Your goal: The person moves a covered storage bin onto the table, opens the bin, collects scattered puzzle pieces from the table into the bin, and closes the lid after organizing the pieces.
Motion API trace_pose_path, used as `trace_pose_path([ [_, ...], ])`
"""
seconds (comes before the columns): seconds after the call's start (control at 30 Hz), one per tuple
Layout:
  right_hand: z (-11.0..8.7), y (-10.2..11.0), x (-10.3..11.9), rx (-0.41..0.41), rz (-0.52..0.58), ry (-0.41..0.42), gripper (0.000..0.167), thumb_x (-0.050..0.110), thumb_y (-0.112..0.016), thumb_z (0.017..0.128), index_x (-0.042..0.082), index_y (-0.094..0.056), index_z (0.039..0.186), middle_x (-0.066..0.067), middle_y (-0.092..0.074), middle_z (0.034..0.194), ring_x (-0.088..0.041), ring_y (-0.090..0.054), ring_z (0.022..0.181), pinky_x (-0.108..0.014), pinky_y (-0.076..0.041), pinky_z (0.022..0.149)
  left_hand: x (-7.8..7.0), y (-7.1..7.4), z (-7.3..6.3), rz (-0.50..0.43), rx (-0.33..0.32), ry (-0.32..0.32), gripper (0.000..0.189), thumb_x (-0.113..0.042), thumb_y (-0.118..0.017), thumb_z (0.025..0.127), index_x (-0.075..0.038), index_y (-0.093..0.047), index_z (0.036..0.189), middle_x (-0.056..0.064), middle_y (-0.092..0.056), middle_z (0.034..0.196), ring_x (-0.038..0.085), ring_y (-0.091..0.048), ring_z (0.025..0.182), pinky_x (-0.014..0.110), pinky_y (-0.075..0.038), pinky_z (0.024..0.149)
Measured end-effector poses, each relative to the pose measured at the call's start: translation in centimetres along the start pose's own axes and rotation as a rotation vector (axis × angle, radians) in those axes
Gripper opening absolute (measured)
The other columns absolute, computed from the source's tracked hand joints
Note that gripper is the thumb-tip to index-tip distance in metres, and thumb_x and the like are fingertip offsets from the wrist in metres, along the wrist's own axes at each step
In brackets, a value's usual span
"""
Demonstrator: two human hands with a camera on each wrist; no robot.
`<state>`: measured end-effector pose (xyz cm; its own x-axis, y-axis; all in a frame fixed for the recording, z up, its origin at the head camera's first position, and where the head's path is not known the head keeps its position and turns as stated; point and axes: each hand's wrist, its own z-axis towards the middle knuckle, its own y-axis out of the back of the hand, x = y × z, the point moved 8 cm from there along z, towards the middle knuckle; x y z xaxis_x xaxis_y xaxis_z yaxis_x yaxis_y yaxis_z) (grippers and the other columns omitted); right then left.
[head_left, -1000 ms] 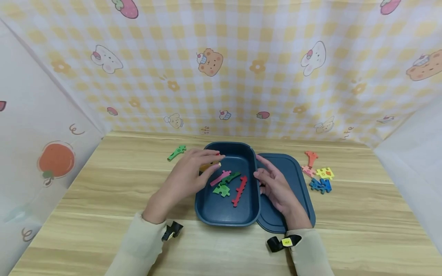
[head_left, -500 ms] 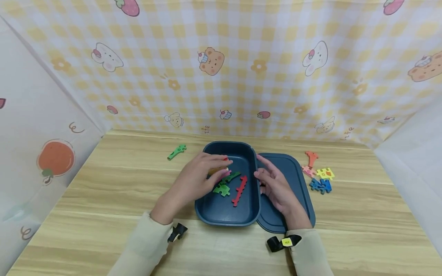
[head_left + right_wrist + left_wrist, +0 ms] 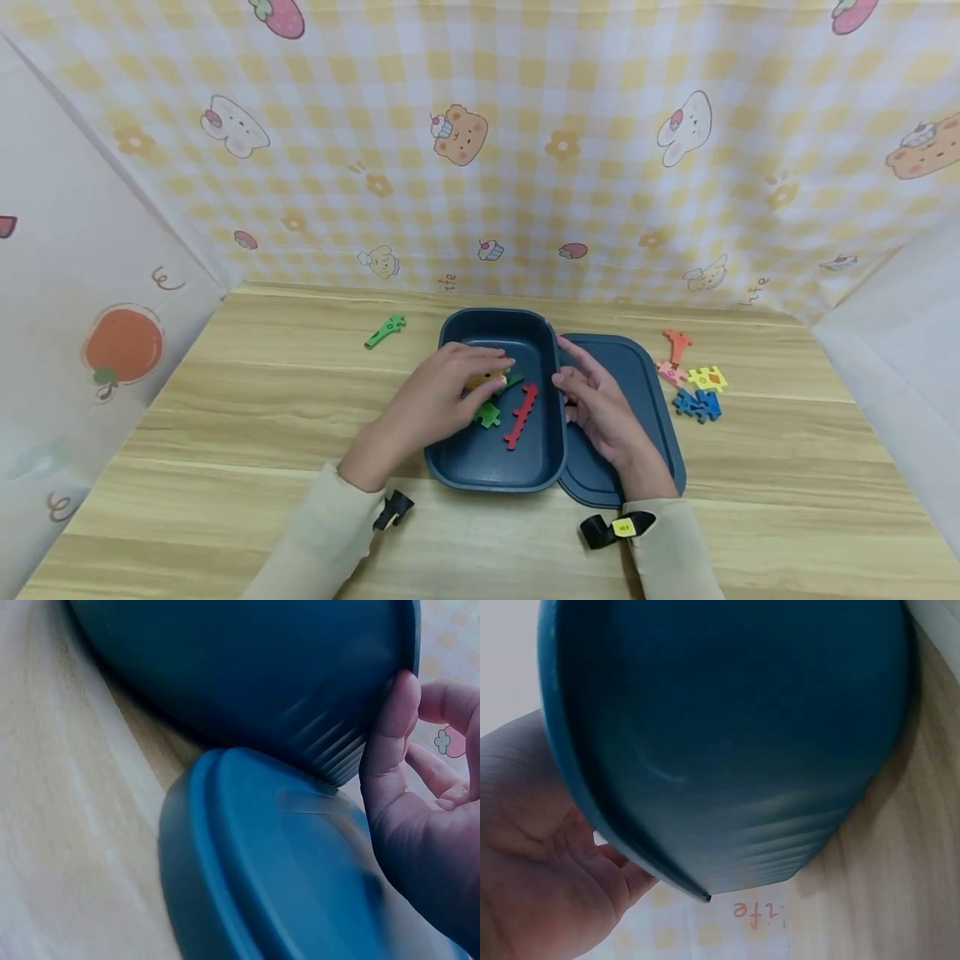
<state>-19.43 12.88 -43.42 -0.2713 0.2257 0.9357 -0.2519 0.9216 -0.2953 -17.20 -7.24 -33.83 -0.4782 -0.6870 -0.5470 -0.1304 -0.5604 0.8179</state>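
A dark blue box (image 3: 517, 471) sits on the wooden table with several foam-like puzzle pieces in it. My left hand (image 3: 457, 379) reaches over its left rim and holds an orange-brown puzzle piece (image 3: 478, 381) between thumb and fingers; a bit of red shows by the fingertips. Below that hand lie a green piece (image 3: 487, 415) and a dark green one (image 3: 513, 381), both partly covered. A long red piece (image 3: 521, 417) lies to their right. My right hand (image 3: 600, 408) grips the box's right rim, thumb at the edge. In the left wrist view the box wall hides the left fingertips.
The blue lid (image 3: 645, 417) lies right of the box, under my right wrist. Beyond it are an orange piece (image 3: 677, 346), a pink piece (image 3: 671, 373), a yellow piece (image 3: 707, 378) and blue pieces (image 3: 697, 406). One green piece (image 3: 386, 331) lies at the back left.
My left hand has moved right and slightly down over the box with the orange-brown puzzle piece, covering the pink piece inside. The right hand and the box have stayed in place.
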Motion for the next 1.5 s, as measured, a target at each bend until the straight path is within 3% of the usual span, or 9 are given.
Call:
trace_pose_path([
  [0.27, 0.0, 0.1, 0.1, 0.000, -0.004, -0.001, 0.068, 0.015, -0.060, 0.108, 0.023, -0.029, 0.167, 0.010, -0.063, 0.094, -0.004, -0.060, 0.074, -0.018, -0.054, 0.060, 0.0, -0.7, 0.0, 0.007, 0.049, 0.028, 0.034, -0.033, -0.068, 0.104, -0.022, -0.073, 0.136, 0.004, -0.064, 0.152, 0.025, -0.058, 0.144, 0.048, -0.050, 0.118],
  [0.47, 0.0, 0.0, 0.1, 0.000, 0.005, -0.005, 0.067, 0.014, -0.059, 0.108, 0.023, -0.028, 0.168, 0.010, -0.063, 0.093, -0.004, -0.060, 0.073, -0.018, -0.054, 0.059, 0.2, -0.7, 0.1, 0.004, 0.036, 0.029, 0.030, -0.023, -0.069, 0.104, -0.019, -0.074, 0.133, 0.008, -0.066, 0.148, 0.027, -0.061, 0.139, 0.048, -0.052, 0.116],
  [0.7, 0.0, 0.1, 0.0, -0.009, -0.003, -0.011, 0.067, 0.014, -0.060, 0.108, 0.023, -0.030, 0.167, 0.008, -0.064, 0.096, -0.004, -0.060, 0.072, -0.018, -0.054, 0.059, 0.6, -0.3, 0.2, 0.004, 0.014, 0.024, 0.029, -0.023, -0.067, 0.105, -0.017, -0.074, 0.133, 0.003, -0.071, 0.139, 0.024, -0.065, 0.132, 0.048, -0.053, 0.114],
  [0.9, -0.1, 0.0, 0.1, 0.000, 0.001, -0.001, 0.067, 0.013, -0.060, 0.108, 0.022, -0.029, 0.167, 0.008, -0.064, 0.095, -0.004, -0.061, 0.073, -0.018, -0.055, 0.059, 1.2, 0.9, 0.1, -0.008, -0.018, 0.033, 0.031, -0.024, -0.066, 0.106, -0.017, -0.072, 0.136, 0.004, -0.070, 0.140, 0.025, -0.065, 0.133, 0.048, -0.054, 0.113],
  [1.5, -0.1, 0.1, 0.4, 0.010, 0.003, -0.003, 0.068, 0.011, -0.060, 0.107, 0.021, -0.030, 0.167, 0.007, -0.066, 0.097, -0.003, -0.064, 0.073, -0.018, -0.057, 0.058, 5.2, 4.6, -0.4, 0.035, -0.133, 0.150, 0.031, -0.022, -0.065, 0.106, -0.017, -0.071, 0.137, 0.007, -0.067, 0.144, 0.029, -0.061, 0.137, 0.052, -0.053, 0.113],
])
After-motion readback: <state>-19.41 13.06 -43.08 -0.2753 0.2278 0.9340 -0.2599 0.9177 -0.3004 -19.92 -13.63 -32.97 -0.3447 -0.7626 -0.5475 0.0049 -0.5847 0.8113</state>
